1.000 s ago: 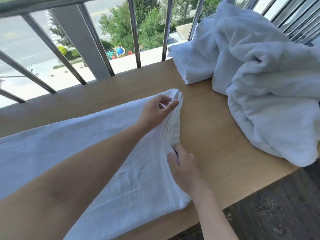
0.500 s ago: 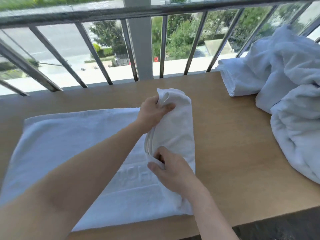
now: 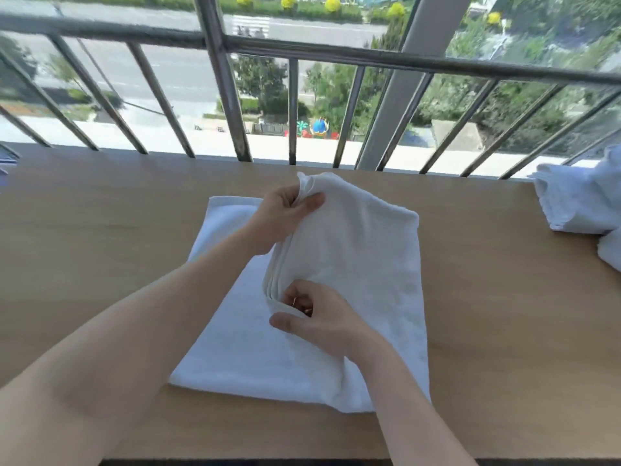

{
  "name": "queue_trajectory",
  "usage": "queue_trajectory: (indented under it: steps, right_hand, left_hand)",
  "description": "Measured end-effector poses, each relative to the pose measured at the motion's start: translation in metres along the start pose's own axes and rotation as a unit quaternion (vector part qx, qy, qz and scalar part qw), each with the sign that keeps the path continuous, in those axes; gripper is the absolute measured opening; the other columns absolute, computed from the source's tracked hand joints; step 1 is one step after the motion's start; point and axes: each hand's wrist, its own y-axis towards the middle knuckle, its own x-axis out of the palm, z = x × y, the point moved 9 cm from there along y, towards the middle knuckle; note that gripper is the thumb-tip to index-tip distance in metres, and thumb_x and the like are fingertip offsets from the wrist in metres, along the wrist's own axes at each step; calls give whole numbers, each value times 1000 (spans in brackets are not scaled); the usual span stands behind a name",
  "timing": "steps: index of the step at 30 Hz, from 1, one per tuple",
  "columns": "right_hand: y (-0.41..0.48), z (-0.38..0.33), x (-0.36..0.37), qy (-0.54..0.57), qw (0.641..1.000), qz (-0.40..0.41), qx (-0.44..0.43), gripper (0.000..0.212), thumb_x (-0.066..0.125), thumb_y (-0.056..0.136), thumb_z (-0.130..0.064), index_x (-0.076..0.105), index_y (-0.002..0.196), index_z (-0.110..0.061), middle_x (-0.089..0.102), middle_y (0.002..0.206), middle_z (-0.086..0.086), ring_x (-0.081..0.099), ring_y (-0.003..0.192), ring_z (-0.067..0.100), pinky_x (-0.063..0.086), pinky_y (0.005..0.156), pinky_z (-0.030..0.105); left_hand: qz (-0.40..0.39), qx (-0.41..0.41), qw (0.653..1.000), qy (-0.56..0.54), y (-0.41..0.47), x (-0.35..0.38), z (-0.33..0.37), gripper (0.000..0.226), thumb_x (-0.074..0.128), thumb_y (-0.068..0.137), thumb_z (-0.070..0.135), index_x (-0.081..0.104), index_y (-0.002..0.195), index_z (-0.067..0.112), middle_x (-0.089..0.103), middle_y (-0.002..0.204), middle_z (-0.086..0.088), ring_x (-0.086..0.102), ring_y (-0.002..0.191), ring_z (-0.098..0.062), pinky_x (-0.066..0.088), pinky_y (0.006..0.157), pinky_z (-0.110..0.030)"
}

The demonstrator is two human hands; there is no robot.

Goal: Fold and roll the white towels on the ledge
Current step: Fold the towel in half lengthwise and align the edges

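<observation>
A white towel (image 3: 363, 264) lies on the wooden ledge (image 3: 504, 314) in the middle of the view, its right end lifted and carried over the lower layer. My left hand (image 3: 285, 216) pinches the far corner of the lifted end. My right hand (image 3: 319, 317) pinches the near corner of the same stacked edge. The lower layer (image 3: 235, 331) lies flat and reaches out to the left of both hands.
A heap of more white towels (image 3: 578, 203) sits at the ledge's far right edge. A metal railing (image 3: 235, 95) runs along the back of the ledge, with a street and trees far below. The ledge's front edge is close under my forearms.
Both hands have carried the towel's right end leftward over the lower layer, so the spread part on the left is now much shorter. The camera has turned left; the towel heap has slid to the right edge.
</observation>
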Motion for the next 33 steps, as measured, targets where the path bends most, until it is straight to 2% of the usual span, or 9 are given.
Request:
queue_trajectory:
  steps: [6,11,16,18,20,22,24,27,33]
  right_hand:
    - [39,-62,55,12,999,-24,-22,28,74,77,-51,56,82,-31,51,65,-22,49,60,-2,39,57,13]
    - [77,-69,99,-43,999,-14,6,31,74,78,-48,55,86,-26,55,71,-18,51,58,-5,38,51,7]
    - [96,-50,136,-110,993,-1,42,35,73,80,-44,50,87,-19,56,78,-7,51,65,9,39,54,23]
    - [97,-47,144,-129,991,10,44,34,73,81,-42,50,89,-18,58,81,-4,54,71,14,41,59,27]
    - [96,-48,149,-137,989,19,48,32,71,82,-42,50,92,-20,59,82,-5,56,75,16,41,60,28]
    - [92,-49,153,-129,990,20,48,28,66,85,-46,50,94,-25,58,79,-9,58,76,14,42,63,29]
    - [86,-49,158,-93,995,7,48,24,60,88,-50,51,96,-29,59,77,-11,58,72,9,44,64,28]
    - [76,-48,168,-41,998,-17,42,16,54,91,-48,51,98,-35,62,80,-13,57,68,4,48,66,28]
    - [63,-36,155,70,997,-2,43,10,54,88,-25,54,88,-35,72,87,-14,66,75,9,53,71,29]
  left_hand:
    - [21,15,999,-27,-8,-88,9,22,62,100,31,71,110,13,75,94,1,72,85,-16,60,75,-33]
    - [47,-16,999,9,-2,-144,-26,12,63,100,29,72,97,22,76,80,14,71,73,-2,54,62,-17]
    - [89,-40,995,26,-2,-171,-76,15,61,100,27,71,90,23,72,72,16,67,66,2,51,56,-14]
    - [100,-54,993,34,-1,-177,-89,14,63,99,30,72,90,24,72,80,12,68,76,-6,54,62,-17]
    - [107,-69,991,42,1,-182,-98,11,66,97,31,71,103,24,74,96,2,69,93,-18,59,78,-29]
    - [131,-88,985,64,0,-189,-101,40,72,92,34,57,128,24,69,109,-5,67,103,-23,56,90,-39]
    - [165,-88,977,100,-2,-195,-98,66,76,88,36,37,141,25,63,105,-3,63,99,-20,51,88,-36]
    - [167,-81,970,156,-1,-193,-94,59,78,86,40,42,129,23,56,101,3,57,97,-19,44,77,-29]
    - [199,-119,959,160,3,-194,-98,41,76,87,41,59,114,15,61,112,-2,59,101,-20,48,81,-30]
